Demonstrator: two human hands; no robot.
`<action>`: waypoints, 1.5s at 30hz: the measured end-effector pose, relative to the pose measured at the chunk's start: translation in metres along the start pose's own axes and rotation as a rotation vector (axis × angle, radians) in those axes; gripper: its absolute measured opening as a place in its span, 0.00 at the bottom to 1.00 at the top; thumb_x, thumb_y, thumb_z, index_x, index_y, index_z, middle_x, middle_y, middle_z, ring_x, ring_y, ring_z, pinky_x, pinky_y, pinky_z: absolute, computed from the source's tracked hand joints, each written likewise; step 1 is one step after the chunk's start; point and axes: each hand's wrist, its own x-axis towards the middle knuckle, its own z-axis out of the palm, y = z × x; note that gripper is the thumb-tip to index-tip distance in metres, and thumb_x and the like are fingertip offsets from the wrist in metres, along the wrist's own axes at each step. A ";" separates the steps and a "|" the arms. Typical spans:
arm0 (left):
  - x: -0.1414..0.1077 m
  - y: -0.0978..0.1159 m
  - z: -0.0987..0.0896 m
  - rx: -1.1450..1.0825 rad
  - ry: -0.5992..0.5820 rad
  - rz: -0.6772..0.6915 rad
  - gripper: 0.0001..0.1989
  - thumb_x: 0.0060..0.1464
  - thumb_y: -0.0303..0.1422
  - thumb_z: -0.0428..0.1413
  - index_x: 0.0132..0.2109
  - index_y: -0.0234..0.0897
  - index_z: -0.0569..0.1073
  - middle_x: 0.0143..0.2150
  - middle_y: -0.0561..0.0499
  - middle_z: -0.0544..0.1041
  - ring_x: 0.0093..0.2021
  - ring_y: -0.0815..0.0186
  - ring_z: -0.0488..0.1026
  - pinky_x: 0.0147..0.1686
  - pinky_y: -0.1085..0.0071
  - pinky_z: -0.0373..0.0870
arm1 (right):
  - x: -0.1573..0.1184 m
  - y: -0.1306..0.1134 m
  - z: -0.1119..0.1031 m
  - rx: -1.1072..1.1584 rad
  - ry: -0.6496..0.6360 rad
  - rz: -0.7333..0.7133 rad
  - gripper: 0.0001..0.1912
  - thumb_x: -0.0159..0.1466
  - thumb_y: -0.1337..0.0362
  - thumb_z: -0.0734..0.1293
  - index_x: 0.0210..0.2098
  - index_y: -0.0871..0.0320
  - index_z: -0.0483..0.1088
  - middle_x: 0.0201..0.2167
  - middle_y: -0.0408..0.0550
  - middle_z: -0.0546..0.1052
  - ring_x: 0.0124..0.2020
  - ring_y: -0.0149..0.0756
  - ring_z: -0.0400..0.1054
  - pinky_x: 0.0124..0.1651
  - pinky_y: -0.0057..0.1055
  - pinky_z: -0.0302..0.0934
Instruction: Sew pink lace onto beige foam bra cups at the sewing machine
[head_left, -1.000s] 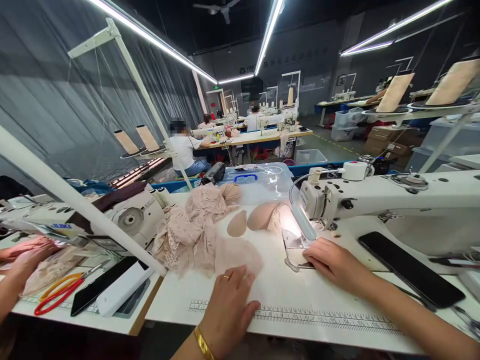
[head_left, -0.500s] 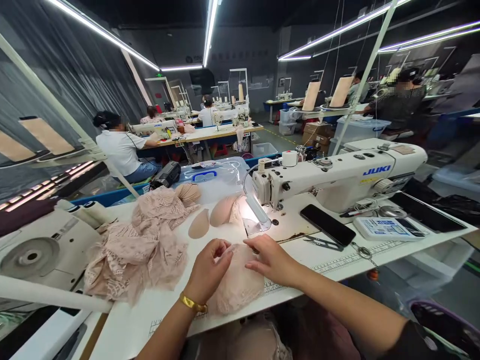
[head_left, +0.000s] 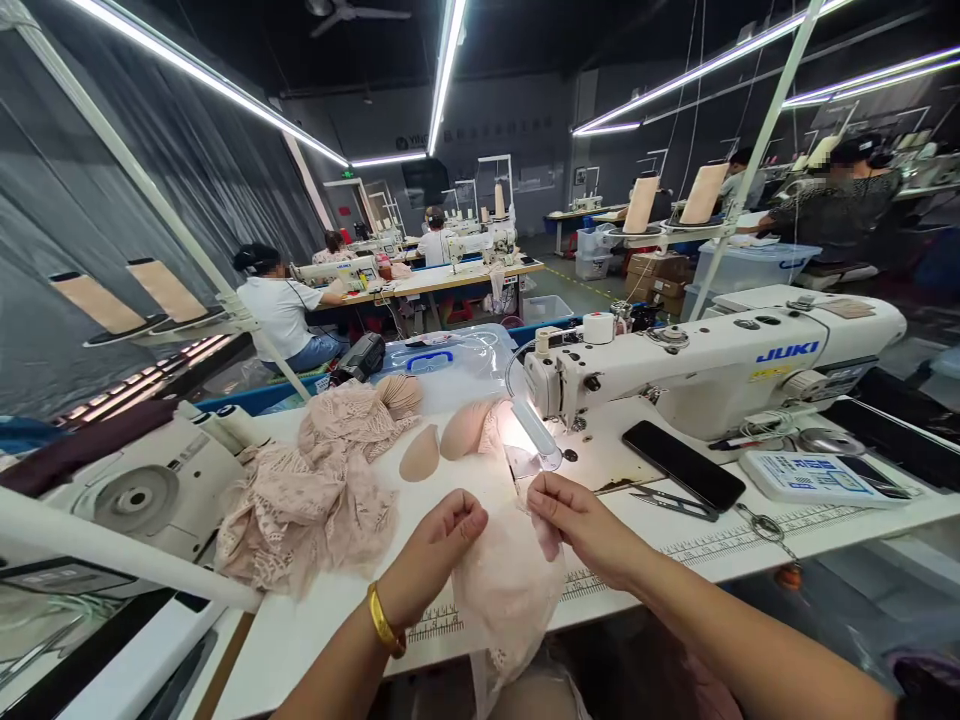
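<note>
Evenly tension the sheer fabric point(head_left: 510, 585) at lower centre. Left hand point(head_left: 442, 532) and right hand point(head_left: 583, 520) pinch its edge (fingertips closed).

Reads pale pink on near sheer fabric point(head_left: 514, 580); beige-pink openwork on left lace heap point(head_left: 307, 505). Shows blue lettering point(head_left: 787, 352) on white sewing machine point(head_left: 712, 365), right; gold on bracelet point(head_left: 380, 617).
</note>
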 end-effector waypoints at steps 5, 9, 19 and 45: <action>0.064 -0.025 -0.045 0.527 0.279 -0.035 0.16 0.54 0.30 0.58 0.51 0.37 0.74 0.54 0.38 0.78 0.56 0.47 0.74 0.57 0.53 0.68 | 0.026 0.026 -0.021 -0.115 0.037 0.066 0.24 0.64 0.41 0.71 0.34 0.54 0.65 0.18 0.34 0.68 0.19 0.30 0.64 0.25 0.28 0.51; 0.082 -0.029 -0.065 0.645 0.384 -0.127 0.11 0.54 0.28 0.55 0.45 0.36 0.75 0.45 0.37 0.80 0.49 0.45 0.77 0.51 0.53 0.70 | 0.031 0.030 -0.031 -0.049 0.043 0.053 0.25 0.61 0.40 0.73 0.33 0.56 0.66 0.21 0.34 0.69 0.20 0.30 0.68 0.24 0.27 0.49; 0.008 0.023 -0.021 0.097 -0.018 -0.037 0.22 0.58 0.55 0.56 0.35 0.40 0.77 0.30 0.52 0.77 0.30 0.61 0.72 0.26 0.72 0.64 | 0.016 0.005 -0.040 0.096 -0.058 0.107 0.33 0.61 0.33 0.70 0.37 0.61 0.72 0.31 0.44 0.77 0.27 0.33 0.76 0.26 0.26 0.50; 0.029 0.015 -0.010 1.058 0.096 0.831 0.04 0.63 0.30 0.58 0.37 0.42 0.72 0.34 0.49 0.77 0.35 0.57 0.72 0.35 0.63 0.67 | 0.029 0.000 -0.038 -1.398 -0.049 -0.978 0.16 0.75 0.71 0.57 0.45 0.54 0.76 0.39 0.49 0.83 0.36 0.39 0.73 0.36 0.35 0.60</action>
